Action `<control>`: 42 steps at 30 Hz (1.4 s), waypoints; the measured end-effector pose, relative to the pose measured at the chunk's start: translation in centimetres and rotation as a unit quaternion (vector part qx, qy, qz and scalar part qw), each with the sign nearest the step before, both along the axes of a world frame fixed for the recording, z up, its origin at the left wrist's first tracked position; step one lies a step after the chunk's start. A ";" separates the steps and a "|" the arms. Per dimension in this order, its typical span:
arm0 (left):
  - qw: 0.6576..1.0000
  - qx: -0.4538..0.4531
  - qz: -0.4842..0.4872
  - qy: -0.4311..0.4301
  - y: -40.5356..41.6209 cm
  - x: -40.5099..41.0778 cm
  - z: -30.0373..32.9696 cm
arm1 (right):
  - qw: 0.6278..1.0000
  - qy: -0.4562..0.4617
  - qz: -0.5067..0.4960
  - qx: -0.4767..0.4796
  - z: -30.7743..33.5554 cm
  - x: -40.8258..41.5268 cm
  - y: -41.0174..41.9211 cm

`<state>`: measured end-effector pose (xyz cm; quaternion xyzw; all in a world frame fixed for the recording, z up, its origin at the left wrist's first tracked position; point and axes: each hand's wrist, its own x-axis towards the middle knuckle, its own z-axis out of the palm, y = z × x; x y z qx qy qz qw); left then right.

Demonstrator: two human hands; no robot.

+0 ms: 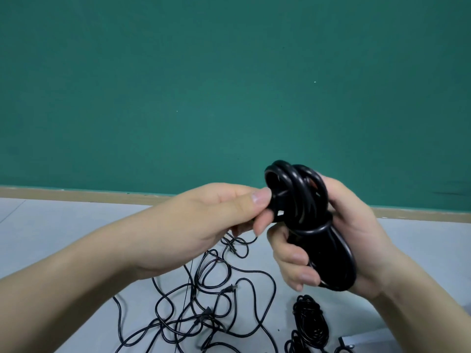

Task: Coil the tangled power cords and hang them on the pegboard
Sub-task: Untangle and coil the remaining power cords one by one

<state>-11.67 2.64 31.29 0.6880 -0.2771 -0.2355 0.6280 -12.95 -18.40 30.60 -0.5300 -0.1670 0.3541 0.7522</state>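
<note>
1. The right hand (339,238) is wrapped round a coiled cord (316,225), held up in front of the green wall (229,85).
2. The left hand (211,222) pinches the coil's upper loop.
3. Below, tangled cords (204,301) sprawl on the floor (63,225); another bundle (309,324) lies near its bottom edge.

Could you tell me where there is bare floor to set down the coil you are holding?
Bare floor lies left, between the wall's baseboard and the tangled cords. Right, beyond the right hand, is free too. Crowded: around the coiled bundle.
</note>
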 end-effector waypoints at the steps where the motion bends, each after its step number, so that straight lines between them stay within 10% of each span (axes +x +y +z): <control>1: 1.000 -0.013 0.002 0.009 0.0 -0.1 0.1 | 1.000 0.001 0.004 0.004 0.1 0.0 0.1; 13: 1.000 0.002 -0.005 -0.022 -0.3 -0.5 -0.9 | 0.999 0.034 -0.029 0.006 -0.7 -0.8 1.3; 21: 0.982 -0.158 -0.028 0.104 -0.7 0.5 -1.1 | 0.984 -0.123 -0.123 0.029 0.2 -1.2 1.5; 30: 0.968 -0.214 -0.026 0.125 -1.5 -0.1 -0.6 | 0.987 -0.094 -0.101 0.085 1.0 -1.4 0.0; 42: 0.986 -0.074 0.143 0.044 -3.2 0.3 -0.7 | 0.981 -0.084 -0.172 0.026 -0.9 -1.4 1.1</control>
